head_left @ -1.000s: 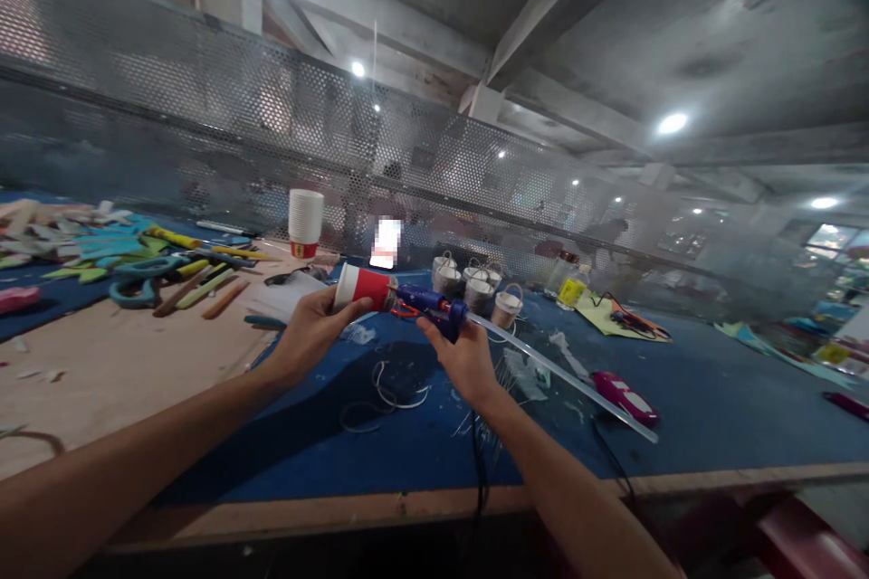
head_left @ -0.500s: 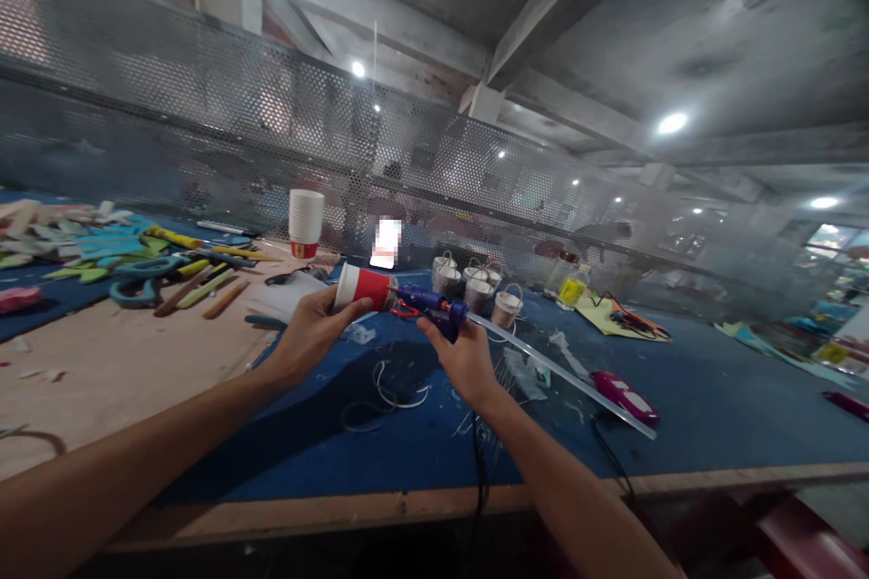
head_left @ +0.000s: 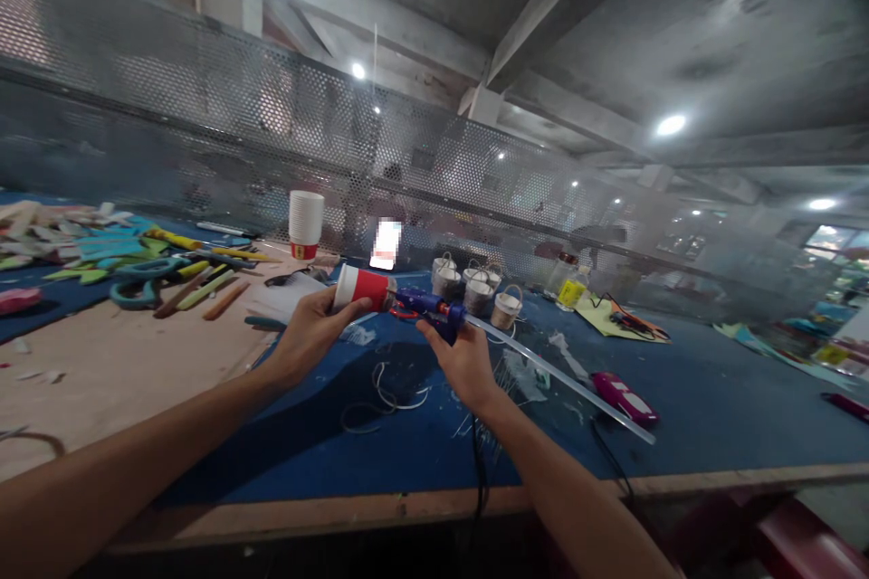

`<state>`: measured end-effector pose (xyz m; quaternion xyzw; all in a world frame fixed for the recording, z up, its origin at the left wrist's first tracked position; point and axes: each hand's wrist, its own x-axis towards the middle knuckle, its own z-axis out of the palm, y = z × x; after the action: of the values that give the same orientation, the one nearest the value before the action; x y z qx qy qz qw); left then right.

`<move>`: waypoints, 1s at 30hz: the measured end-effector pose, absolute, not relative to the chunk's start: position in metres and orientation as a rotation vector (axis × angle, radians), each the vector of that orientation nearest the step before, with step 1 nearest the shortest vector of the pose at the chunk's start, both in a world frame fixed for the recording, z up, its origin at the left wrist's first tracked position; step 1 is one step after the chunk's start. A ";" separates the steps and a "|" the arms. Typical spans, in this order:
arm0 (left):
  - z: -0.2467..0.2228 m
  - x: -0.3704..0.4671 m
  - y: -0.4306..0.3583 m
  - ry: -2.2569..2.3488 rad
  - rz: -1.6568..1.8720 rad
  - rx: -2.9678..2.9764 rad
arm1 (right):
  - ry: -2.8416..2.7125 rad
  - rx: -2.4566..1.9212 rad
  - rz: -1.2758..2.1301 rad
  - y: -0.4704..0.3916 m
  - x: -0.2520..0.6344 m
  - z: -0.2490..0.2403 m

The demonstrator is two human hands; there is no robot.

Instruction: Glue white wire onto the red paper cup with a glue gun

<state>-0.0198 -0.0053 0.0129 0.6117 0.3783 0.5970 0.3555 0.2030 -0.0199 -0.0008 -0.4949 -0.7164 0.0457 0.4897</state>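
My left hand [head_left: 314, 327] grips a red and white paper cup [head_left: 370, 289], which lies tilted on its side in the air above the blue mat. Wrapped round the handle of a blue glue gun [head_left: 422, 299] is my right hand [head_left: 468, 360]. The gun's nozzle points left and is at the base of the cup; whether it touches cannot be told. A long clear glue stick [head_left: 563, 374] sticks out of the gun's rear toward the lower right. Just behind the gun stand several small pails with looped handles [head_left: 479, 287].
At the left are teal scissors [head_left: 136, 291], markers and paper scraps [head_left: 101, 244]. A stack of cups [head_left: 306, 222] and a lit phone [head_left: 386, 244] stand at the back. To the right are a yellow-labelled bottle [head_left: 574, 288] and a magenta device [head_left: 625, 398]. A black cord hangs over the front edge.
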 end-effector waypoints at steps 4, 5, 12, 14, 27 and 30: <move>0.012 -0.020 -0.004 0.956 1.543 1.573 | -1.740 -1.215 0.117 -0.020 0.203 -0.001; 0.012 -0.020 -0.004 0.950 1.544 1.567 | -1.741 -1.213 0.115 -0.020 0.203 -0.001; 0.013 -0.021 -0.005 0.955 1.530 1.550 | -1.745 -1.217 0.109 -0.020 0.203 -0.002; 0.013 -0.021 -0.005 0.953 1.522 1.549 | -1.749 -1.228 0.103 -0.020 0.203 -0.002; 0.015 -0.022 -0.005 1.004 1.547 1.577 | -1.795 -1.286 0.071 -0.021 0.202 -0.003; 0.015 -0.022 -0.004 0.990 1.541 1.556 | -1.802 -1.296 0.061 -0.021 0.202 -0.004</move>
<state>-0.0222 -0.0039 0.0150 0.6039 0.3842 0.5979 0.3609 0.2022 -0.0210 -0.0040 -0.5228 -0.7271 0.0246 0.4443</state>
